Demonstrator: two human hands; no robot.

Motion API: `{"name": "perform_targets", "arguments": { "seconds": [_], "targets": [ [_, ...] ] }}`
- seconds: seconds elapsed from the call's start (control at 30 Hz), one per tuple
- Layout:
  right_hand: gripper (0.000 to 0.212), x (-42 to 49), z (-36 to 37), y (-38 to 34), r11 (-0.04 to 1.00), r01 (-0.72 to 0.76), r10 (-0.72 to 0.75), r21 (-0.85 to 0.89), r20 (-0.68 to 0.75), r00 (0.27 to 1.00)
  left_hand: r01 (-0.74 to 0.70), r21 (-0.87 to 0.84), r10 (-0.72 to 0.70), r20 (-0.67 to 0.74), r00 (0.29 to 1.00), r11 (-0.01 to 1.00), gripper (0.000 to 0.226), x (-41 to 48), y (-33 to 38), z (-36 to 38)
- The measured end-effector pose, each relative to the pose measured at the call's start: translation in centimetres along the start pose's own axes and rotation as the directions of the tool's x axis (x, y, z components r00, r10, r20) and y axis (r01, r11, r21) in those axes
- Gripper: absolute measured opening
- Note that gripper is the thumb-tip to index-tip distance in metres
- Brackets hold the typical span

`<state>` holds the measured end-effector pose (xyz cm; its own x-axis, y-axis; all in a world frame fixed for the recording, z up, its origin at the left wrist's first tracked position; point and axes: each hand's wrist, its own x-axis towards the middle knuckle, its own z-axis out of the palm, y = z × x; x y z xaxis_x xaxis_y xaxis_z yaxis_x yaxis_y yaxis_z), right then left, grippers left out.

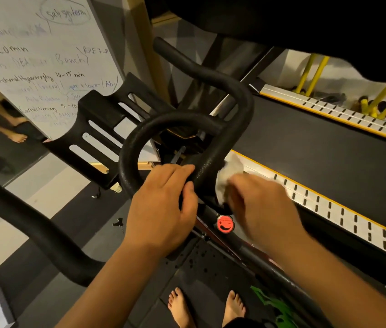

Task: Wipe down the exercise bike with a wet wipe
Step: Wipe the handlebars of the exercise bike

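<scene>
The exercise bike's black handlebar (213,81) curves through the middle of the view, with a round loop (130,147) at its centre. My left hand (161,209) grips the near part of that loop, fingers curled over the bar. My right hand (263,207) is blurred and holds a crumpled white wet wipe (225,178) against the bar's right side, just above a red round knob (225,224) on the bike's frame. A black slotted tray (97,129) sits beyond the loop. The left handlebar arm (33,223) runs along the lower left.
A treadmill (329,147) with silver slotted side rails lies close on the right. A whiteboard (40,62) with writing leans at the upper left beside a mirror. My bare feet (206,306) stand on dark floor mats below. Yellow racks (315,69) stand far right.
</scene>
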<state>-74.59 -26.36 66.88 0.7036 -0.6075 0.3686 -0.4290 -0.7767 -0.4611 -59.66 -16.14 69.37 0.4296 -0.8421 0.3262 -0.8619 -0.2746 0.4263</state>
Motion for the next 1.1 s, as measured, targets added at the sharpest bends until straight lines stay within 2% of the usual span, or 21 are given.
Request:
{"name": "perform_targets", "arguments": {
  "seconds": [0.07, 0.13, 0.17, 0.23, 0.3, 0.37, 0.43, 0.53, 0.63, 0.7, 0.77, 0.83, 0.87, 0.93, 1.0, 1.1],
  "targets": [
    [0.022, -4.7, 2.1, -1.5, 0.994, 0.105, -0.106, 0.023, 0.111, 0.988, -0.007, 0.005, 0.007, -0.006, 1.0, 1.0, 0.042, 0.1, -0.1, 0.2],
    [0.01, -8.9, 4.1, -3.5, 0.983, 0.111, -0.146, 0.15, 0.251, 0.957, -0.01, -0.01, 0.01, -0.014, 1.0, 1.0, 0.043, -0.1, -0.2, 0.1],
    [0.013, -9.9, 4.5, -4.1, 0.972, 0.084, -0.131, 0.219, 0.207, 0.97, -0.006, -0.019, 0.006, -0.012, 1.0, 1.0, 0.043, -0.1, 0.0, 0.0],
    [0.013, -8.6, 3.6, -3.2, 0.952, 0.084, -0.093, 0.294, 0.018, 0.995, -0.011, -0.028, 0.01, -0.028, 1.0, 1.0, 0.04, 0.1, -0.2, 0.0],
    [0.02, -5.2, 0.6, -1.8, 0.97, 0.064, -0.03, 0.233, -0.147, 0.989, -0.011, -0.061, 0.008, -0.042, 0.999, 0.998, 0.034, 0.0, -0.3, 0.0],
    [0.027, -1.2, -0.7, 0.1, 0.992, -0.057, 0.085, 0.111, -0.261, 0.962, 0.026, -0.146, -0.041, -0.097, 0.994, 0.989, 0.026, -0.1, -0.4, -0.3],
    [0.039, 0.1, 0.2, 0.3, 0.991, -0.124, 0.13, 0.042, -0.206, 0.97, 0.03, -0.203, -0.066, -0.171, 0.983, 0.979, 0.021, -0.4, -0.8, -0.6],
    [0.036, -4.3, 3.0, -1.6, 0.998, -0.041, 0.045, 0.049, -0.092, 0.995, 0.041, -0.267, -0.107, -0.238, 0.965, 0.963, 0.021, -1.1, -1.7, -1.5],
    [0.033, -9.6, 5.1, -4.9, 0.988, -0.051, 0.041, 0.145, 0.068, 0.997, 0.068, -0.335, -0.16, -0.257, 0.953, 0.94, 0.021, -1.0, -3.6, -3.5],
    [0.035, -10.4, 4.8, -7.0, 0.938, -0.156, 0.156, 0.308, 0.026, 0.987, 0.058, -0.333, -0.153, -0.268, 0.951, 0.941, 0.02, -0.4, -5.7, -5.3],
    [0.034, -8.1, 3.2, -8.4, 0.904, -0.162, 0.237, 0.396, -0.149, 0.96, 0.05, -0.284, -0.122, -0.242, 0.963, 0.958, 0.02, -0.3, -7.7, -6.7],
    [0.034, -3.8, 1.3, -9.1, 0.929, -0.143, 0.267, 0.34, -0.353, 0.897, 0.024, -0.265, -0.067, -0.153, 0.986, 0.964, 0.02, -0.9, -9.4, -7.6],
    [0.034, -1.3, 0.8, -9.1, 0.945, -0.16, 0.269, 0.286, -0.398, 0.877, -0.013, -0.253, -0.014, -0.102, 0.995, 0.967, 0.02, -1.5, -10.1, -7.9],
    [0.027, 3.3, 1.2, -8.5, 0.944, -0.274, 0.324, 0.182, -0.37, 0.871, -0.115, -0.225, 0.119, 0.007, 0.993, 0.968, 0.021, -3.2, -11.6, -8.0],
    [0.021, 5.8, 2.7, -7.7, 0.91, -0.41, 0.412, 0.066, -0.277, 0.868, -0.151, -0.182, 0.173, 0.117, 0.978, 0.972, 0.022, -5.2, -13.1, -7.7],
    [0.022, 6.7, 3.2, -7.6, 0.875, -0.483, 0.46, -0.023, -0.267, 0.847, -0.218, -0.03, 0.22, 0.115, 0.969, 0.975, 0.033, -7.1, -14.6, -7.8]
  ]
}}
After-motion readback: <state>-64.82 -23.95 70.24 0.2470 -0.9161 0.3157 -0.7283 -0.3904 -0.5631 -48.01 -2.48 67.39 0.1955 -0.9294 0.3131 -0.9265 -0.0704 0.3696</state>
